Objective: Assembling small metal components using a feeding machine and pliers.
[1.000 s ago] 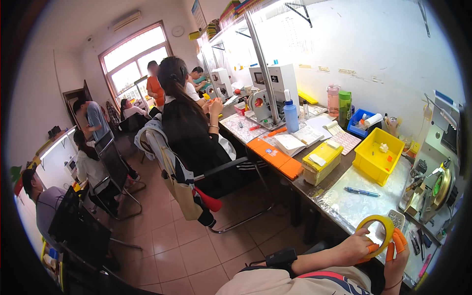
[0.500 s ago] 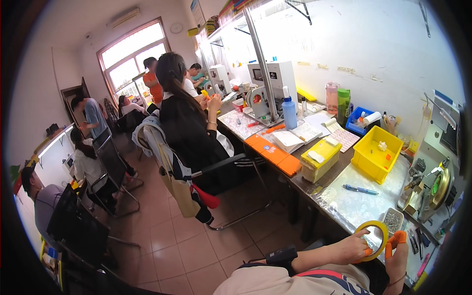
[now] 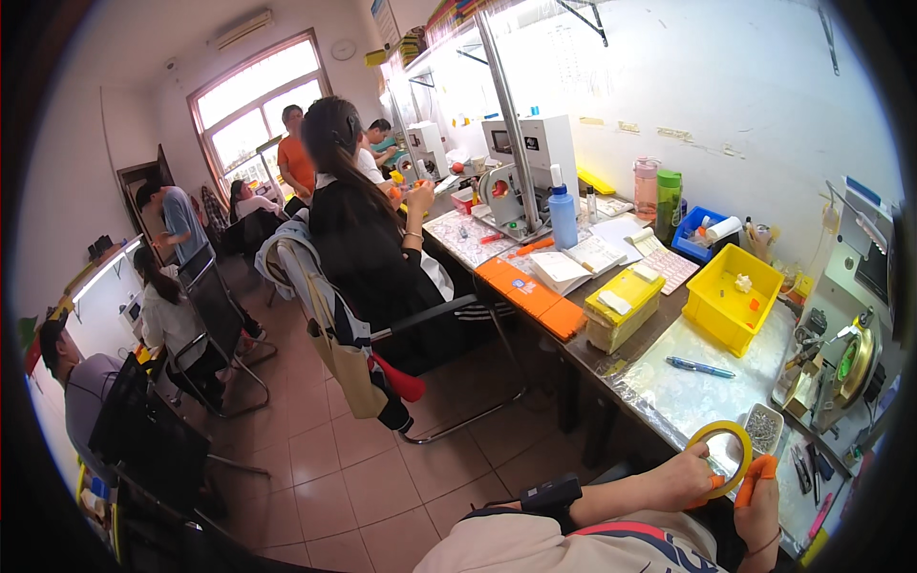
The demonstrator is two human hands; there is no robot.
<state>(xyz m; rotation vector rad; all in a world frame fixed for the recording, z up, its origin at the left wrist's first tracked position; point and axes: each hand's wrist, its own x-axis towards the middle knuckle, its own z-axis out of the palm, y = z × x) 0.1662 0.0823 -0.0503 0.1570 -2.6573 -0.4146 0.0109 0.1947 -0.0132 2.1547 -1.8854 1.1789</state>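
Observation:
My left hand (image 3: pixel 686 479) is closed on a roll of yellow tape (image 3: pixel 747 460), which stands nearly upright near the bench's front edge. Right beside the roll is my right hand (image 3: pixel 757 508), its orange-covered fingertips pinched together. Whatever lies between them is too small to make out. An orange cover also shows on a left finger. Just past the roll sits a small clear dish (image 3: pixel 764 429) of little metal parts. A blue pen (image 3: pixel 700 367) lies farther back on the plastic-covered bench top (image 3: pixel 650 387).
A yellow bin (image 3: pixel 712 315) and a blue bin (image 3: pixel 690 236) stand toward the wall. A machine with a round brass-coloured part (image 3: pixel 850 368) is at the right, near loose hand tools (image 3: pixel 808 470). A person in black (image 3: pixel 358 258) sits along the bench; other people are beyond.
The tape roll and my left hand have shifted slightly left. My right hand has come down and left a little, fingers still pinched. The person in orange at the back has turned.

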